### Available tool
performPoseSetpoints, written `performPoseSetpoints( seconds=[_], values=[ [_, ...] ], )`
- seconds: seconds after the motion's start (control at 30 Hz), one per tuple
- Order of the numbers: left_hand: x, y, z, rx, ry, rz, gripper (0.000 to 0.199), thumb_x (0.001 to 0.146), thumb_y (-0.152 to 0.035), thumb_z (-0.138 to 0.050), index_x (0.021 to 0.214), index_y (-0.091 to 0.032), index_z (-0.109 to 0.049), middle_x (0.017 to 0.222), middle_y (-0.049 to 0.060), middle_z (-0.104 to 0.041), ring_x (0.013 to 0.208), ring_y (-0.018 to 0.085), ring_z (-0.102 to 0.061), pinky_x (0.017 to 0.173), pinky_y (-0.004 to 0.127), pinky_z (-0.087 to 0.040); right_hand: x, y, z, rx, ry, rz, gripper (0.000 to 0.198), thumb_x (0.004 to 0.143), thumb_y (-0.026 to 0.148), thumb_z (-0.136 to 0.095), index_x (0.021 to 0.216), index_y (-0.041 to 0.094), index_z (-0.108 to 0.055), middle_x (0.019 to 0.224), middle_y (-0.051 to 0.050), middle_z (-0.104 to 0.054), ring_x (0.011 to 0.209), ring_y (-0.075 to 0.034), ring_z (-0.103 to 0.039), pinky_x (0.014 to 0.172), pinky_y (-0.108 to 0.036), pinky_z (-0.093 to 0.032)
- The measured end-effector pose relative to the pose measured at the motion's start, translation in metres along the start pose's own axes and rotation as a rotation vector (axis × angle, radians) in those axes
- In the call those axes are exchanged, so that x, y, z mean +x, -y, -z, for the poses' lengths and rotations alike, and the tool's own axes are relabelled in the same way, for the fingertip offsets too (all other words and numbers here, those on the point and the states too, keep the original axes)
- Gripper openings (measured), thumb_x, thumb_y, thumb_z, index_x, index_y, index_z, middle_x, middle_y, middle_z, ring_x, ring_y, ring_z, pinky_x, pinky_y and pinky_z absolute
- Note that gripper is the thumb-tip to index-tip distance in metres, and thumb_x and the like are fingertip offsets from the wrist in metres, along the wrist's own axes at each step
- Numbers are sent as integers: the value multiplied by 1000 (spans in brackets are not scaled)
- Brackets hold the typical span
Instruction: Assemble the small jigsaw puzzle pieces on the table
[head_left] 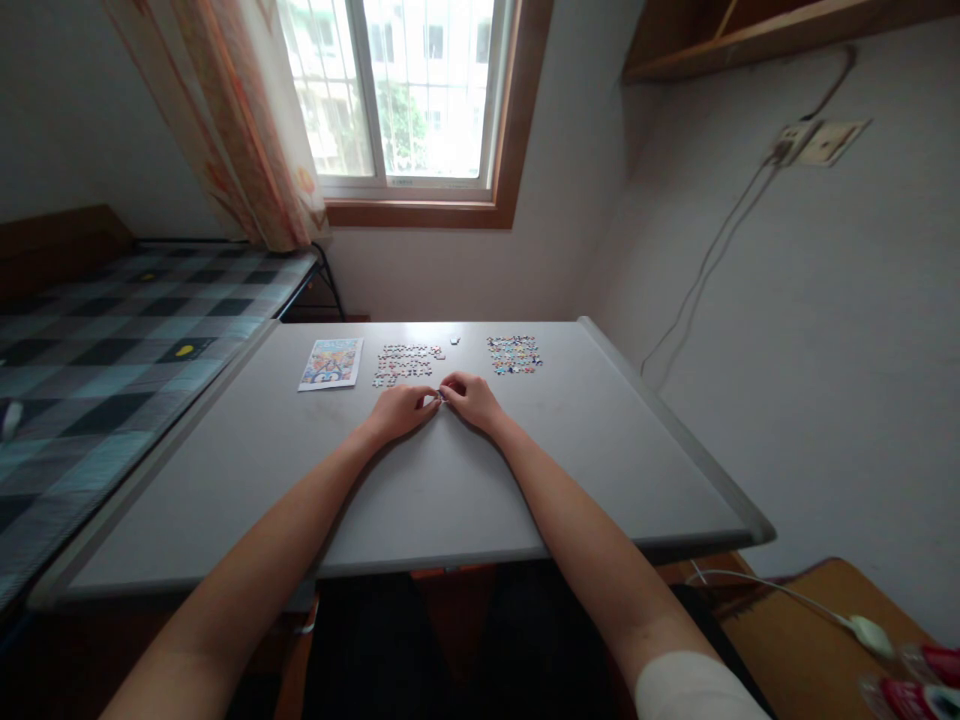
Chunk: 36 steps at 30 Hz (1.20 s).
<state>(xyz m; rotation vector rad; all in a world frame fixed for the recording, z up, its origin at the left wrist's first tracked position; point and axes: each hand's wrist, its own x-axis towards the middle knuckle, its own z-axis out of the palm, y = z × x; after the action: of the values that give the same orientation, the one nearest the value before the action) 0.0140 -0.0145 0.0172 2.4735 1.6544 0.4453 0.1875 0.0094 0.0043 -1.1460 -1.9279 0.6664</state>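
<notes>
Step in hand, as judged: a small jigsaw-type piece (441, 396) is being worked between the fingertips of the left hand (405, 408) and right hand (471, 398). Both hands are closed in a pinch on it; whether one piece or two joined is held can't be told, as it's mostly covered by fingers. Next move, as judged: fine edge alignment and light pressure are called for, with both pinches kept steady.

Position: the held piece is centred between the hands, just above or on the table (450, 500); contact can't be confirmed. The left piece group (405, 352) is laid out just beyond the left hand, the right piece group (514, 355) beyond and right of the right hand. A lone piece (454, 341) is seen between the groups, near the far edge.
</notes>
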Motion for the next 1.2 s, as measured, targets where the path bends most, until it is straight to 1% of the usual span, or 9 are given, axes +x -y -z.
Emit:
performPoseSetpoints(
  seconds=[0.23, 0.33, 0.43, 0.53, 0.67, 1.2],
  values=[
    [-1, 0, 0, -10, -8, -4, 39, 87, -48, -41, 104, -27, -69, 68, 2, -66, 60, 15, -56, 57, 25, -34, 0, -1, -1, 31, -11, 0, 13, 79, 24, -57, 81, 17, -67, 68, -1, -66, 64, -12, -58, 64, -23, -43],
    [-1, 0, 1, -25, -29, 3, 40, 87, -47, -41, 105, -25, -69, 68, 3, -66, 60, 15, -56, 58, 25, -34, 1, -1, 0, 66, -49, -22, 16, 81, 26, -54, 85, 17, -67, 68, -1, -67, 63, -12, -59, 64, -23, -43],
    [0, 0, 1, -53, -63, 19, 40, 88, -45, -41, 105, -22, -69, 69, 4, -67, 60, 15, -56, 57, 24, -35, 1, -1, 1, 56, -68, -36, 19, 83, 27, -52, 82, 16, -67, 66, -2, -66, 61, -12, -59, 64, -23, -43],
    [0, 1, 1, -64, -79, 16, 40, 88, -45, -41, 104, -21, -69, 69, 4, -67, 59, 15, -56, 56, 24, -35, 1, 0, 1, 7, -44, -21, 19, 82, 27, -53, 77, 16, -68, 66, -1, -66, 61, -12, -57, 62, -22, -41],
    [0, 1, 0, -59, -72, 7, 39, 87, -44, -42, 101, -22, -70, 66, 3, -66, 57, 15, -55, 55, 25, -33, 1, 1, 1, -19, -13, -20, 18, 81, 25, -54, 77, 15, -68, 67, -2, -67, 61, -11, -56, 60, -22, -39],
    [1, 3, -2, -31, -53, 14, 38, 86, -47, -43, 99, -24, -71, 67, 2, -66, 58, 14, -55, 54, 25, -31, 1, -1, 0, -51, 1, -10, 18, 81, 25, -54, 77, 15, -68, 68, -2, -66, 63, -12, -56, 62, -22, -39]
  ],
)
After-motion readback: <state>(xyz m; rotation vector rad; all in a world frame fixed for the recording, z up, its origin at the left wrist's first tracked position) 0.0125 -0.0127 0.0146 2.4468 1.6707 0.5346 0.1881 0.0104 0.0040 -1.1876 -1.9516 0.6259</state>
